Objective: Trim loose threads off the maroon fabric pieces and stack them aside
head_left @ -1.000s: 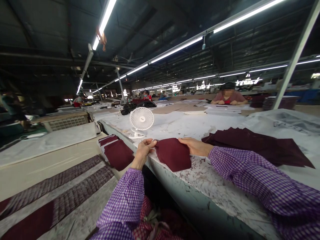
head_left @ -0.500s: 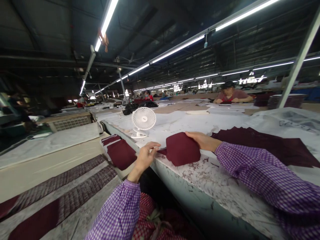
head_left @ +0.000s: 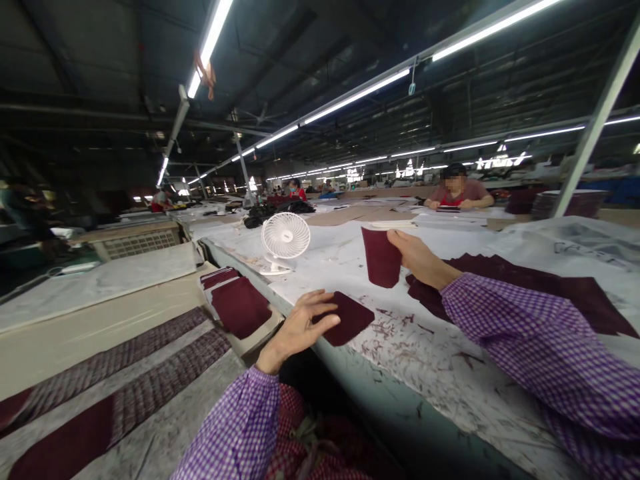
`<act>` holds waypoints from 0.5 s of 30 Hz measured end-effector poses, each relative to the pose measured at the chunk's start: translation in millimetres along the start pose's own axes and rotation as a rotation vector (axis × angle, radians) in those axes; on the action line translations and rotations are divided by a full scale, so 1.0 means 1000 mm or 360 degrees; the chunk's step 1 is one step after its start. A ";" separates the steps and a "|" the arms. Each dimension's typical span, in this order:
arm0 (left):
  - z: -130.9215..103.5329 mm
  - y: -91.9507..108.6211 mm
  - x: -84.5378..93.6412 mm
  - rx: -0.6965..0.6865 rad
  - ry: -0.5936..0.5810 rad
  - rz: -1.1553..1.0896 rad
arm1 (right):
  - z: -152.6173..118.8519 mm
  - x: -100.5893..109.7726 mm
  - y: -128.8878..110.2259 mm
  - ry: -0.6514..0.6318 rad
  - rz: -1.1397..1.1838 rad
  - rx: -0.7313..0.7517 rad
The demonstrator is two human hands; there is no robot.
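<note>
Held up over the white-covered table, a maroon fabric piece hangs from my right hand, pinched at its upper right edge. My left hand is open, fingers spread, at the near edge of the table. Its fingertips overlap the left side of another maroon fabric piece lying flat there; whether they touch it I cannot tell. Beyond my right wrist lies a spread pile of maroon fabric pieces, partly covered by my forearm.
A white clip fan stands near the table edge. On the left surface are a stack of maroon pieces and long overlapped rows of them. Thread scraps litter the table. A co-worker leans over the far side.
My right hand has lifted a maroon piece up and away from the edge. Another piece now shows flat on the table. My left hand has moved slightly right and down, its fingers spreading.
</note>
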State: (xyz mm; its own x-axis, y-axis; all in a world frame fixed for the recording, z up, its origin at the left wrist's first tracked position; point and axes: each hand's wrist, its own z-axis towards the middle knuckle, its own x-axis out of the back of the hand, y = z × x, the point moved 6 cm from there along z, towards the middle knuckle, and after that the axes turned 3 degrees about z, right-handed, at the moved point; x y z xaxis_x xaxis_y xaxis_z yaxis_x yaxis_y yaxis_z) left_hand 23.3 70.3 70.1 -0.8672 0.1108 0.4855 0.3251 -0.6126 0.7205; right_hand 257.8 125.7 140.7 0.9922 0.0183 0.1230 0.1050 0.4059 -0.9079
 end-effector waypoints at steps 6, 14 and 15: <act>0.002 -0.002 -0.028 0.0544 0.0014 -0.1643 | -0.060 -0.088 -0.026 -0.1309 -0.0665 0.0477; -0.020 -0.012 -0.032 0.0611 0.0361 -0.1702 | -0.039 -0.058 0.009 -0.0698 -0.0599 -0.0063; -0.024 -0.010 -0.031 0.0613 0.0354 -0.1701 | -0.041 -0.058 0.018 -0.0766 -0.0518 -0.0232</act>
State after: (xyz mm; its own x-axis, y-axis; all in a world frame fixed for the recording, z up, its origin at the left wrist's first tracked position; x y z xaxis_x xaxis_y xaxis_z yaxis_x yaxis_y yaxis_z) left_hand 37.8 54.4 35.8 -0.8037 0.2650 -0.5328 -0.5539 -0.0062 0.8325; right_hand 205.2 94.4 100.3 0.7693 0.3399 0.5410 0.4406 0.3310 -0.8345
